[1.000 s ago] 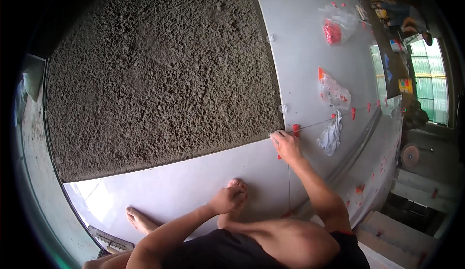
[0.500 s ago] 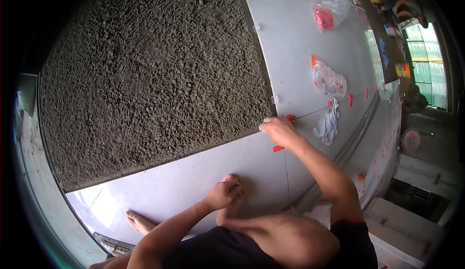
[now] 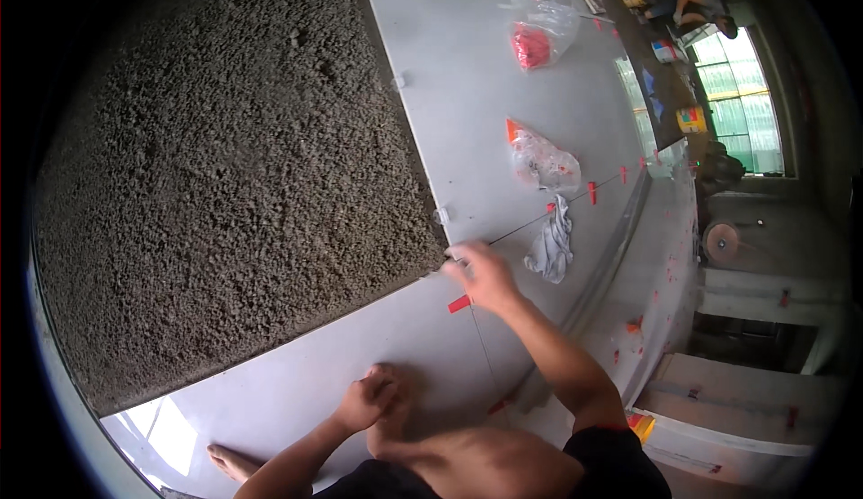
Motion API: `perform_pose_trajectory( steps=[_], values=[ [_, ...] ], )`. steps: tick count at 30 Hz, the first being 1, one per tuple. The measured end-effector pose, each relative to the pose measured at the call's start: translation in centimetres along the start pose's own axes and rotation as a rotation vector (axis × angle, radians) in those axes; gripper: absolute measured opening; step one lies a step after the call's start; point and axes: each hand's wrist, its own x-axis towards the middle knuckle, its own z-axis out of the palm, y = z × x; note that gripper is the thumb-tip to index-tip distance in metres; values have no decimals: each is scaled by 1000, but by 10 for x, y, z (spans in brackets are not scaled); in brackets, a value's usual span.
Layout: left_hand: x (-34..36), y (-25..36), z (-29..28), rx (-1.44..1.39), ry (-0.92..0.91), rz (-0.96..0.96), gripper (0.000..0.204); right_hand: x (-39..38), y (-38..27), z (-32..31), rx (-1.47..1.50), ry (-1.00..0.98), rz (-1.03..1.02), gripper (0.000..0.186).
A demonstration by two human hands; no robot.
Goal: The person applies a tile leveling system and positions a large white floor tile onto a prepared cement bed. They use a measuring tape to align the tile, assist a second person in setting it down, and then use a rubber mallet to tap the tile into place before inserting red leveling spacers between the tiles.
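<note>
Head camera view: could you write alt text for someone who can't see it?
A person crouched on pale grey floor tiles reaches their right hand to the tile corner beside a rough grey mortar bed, near a small red plastic wedge. Their left hand rests by their foot. Clear plastic bags of red pieces and a grey rag lie beyond.

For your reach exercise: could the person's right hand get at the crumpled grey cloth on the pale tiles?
Probably yes: the right hand lies just left of the crumpled grey cloth, with only bare pale tile between.
</note>
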Motion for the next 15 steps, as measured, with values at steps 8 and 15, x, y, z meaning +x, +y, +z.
perform_pose_trajectory(
  steps=[8, 15],
  values=[
    [5, 7, 2, 86, -9, -16, 16, 61, 173, -111, -92, 535, 514, 25],
    [7, 17, -1, 34, 0, -102, 16, 109, 210, -100, -448, 449, 588, 38]
  ],
)
